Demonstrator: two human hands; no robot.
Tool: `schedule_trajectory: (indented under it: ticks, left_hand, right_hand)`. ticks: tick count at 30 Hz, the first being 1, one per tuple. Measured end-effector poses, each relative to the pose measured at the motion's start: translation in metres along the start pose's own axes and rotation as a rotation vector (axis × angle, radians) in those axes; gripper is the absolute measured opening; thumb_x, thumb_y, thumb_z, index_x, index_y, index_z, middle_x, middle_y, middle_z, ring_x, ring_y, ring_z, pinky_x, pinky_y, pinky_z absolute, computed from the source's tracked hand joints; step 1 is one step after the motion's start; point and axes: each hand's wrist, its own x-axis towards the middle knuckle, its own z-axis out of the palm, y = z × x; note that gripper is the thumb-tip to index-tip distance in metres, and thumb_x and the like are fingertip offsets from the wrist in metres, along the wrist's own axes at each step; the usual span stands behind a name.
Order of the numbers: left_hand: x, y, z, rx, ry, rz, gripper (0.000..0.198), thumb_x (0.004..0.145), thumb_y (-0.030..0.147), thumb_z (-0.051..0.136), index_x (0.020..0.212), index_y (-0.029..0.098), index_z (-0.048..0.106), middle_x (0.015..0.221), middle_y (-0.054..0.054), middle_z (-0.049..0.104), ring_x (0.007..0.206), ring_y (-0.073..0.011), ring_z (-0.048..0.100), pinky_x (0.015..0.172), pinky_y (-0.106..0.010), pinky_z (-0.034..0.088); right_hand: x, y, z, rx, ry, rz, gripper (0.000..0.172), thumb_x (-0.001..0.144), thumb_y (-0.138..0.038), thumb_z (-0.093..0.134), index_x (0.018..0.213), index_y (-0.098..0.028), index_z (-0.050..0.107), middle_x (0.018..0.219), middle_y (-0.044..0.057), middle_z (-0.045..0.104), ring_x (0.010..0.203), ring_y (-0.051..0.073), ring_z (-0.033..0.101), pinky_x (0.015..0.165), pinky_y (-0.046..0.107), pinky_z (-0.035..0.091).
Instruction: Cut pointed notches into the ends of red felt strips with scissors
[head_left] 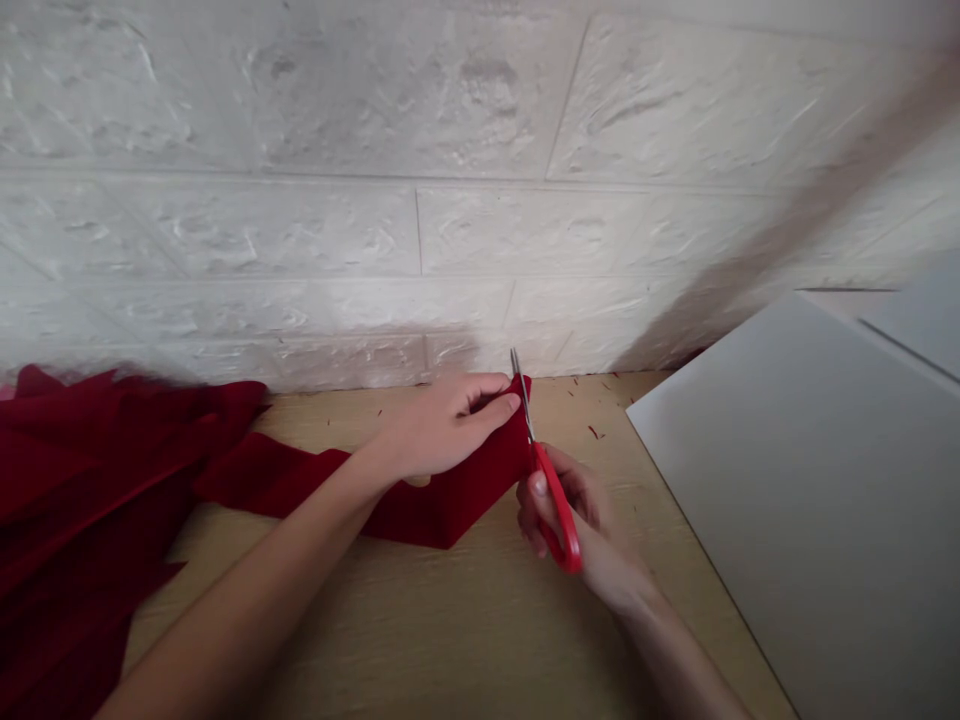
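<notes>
A long strip of dark red fabric [442,515] runs across the wooden table, folded at an angle near its right end. My left hand [454,420] pinches the upper corner of that end between thumb and fingers. In my right hand [574,505] is a pair of scissors [559,515] with red handles, my fingers closed in the loops. The metal blades point away from me and lie along the strip's right edge, close to my left fingertips. Their tips reach past the fabric's top corner.
A heap of dark red fabric [90,470] covers the table's left side. Small red scraps [595,432] lie on the wooden tabletop [420,630] near the back. A white brick-patterned wall [360,225] stands behind. At the right is a large light grey panel [810,470].
</notes>
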Motion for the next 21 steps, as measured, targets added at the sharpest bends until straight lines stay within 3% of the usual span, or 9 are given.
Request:
schedule_trajectory:
  ticks: [7,13,21]
  left_hand:
    - [0.0015,0.0003,-0.0003,-0.019,0.001,-0.003,0.037,0.100,0.048,0.042,0.077,0.020,0.049,0.063,0.006,0.048,0.053,-0.0076,0.043,0.046,-0.021,0.032]
    - [0.0001,0.0004,0.0006,0.008,-0.004,0.005,0.037,0.100,0.047,0.041,0.077,0.020,0.053,0.060,0.006,0.046,0.051,-0.0077,0.041,0.046,-0.022,0.030]
    - [0.0022,-0.0029,0.0043,0.023,-0.027,0.010,0.036,0.100,0.048,0.040,0.084,0.022,0.057,0.066,0.005,0.052,0.055,-0.0086,0.045,0.050,-0.022,0.035]
  right_hand:
    - [-0.0001,0.0032,-0.0032,-0.001,-0.056,-0.040,0.045,0.088,-0.064,0.064,0.086,-0.022,0.048,0.068,-0.007,0.039,0.052,0.007,0.035,0.047,0.023,0.027]
    - [-0.0013,0.0041,-0.0017,-0.048,-0.039,-0.080,0.047,0.091,-0.068,0.056,0.087,-0.022,0.048,0.072,-0.005,0.041,0.062,0.011,0.035,0.057,0.027,0.032]
    - [0.0037,0.0054,-0.0003,0.041,0.002,0.002,0.050,0.087,-0.070,0.061,0.082,-0.023,0.044,0.062,-0.009,0.034,0.049,0.008,0.030,0.047,0.025,0.028]
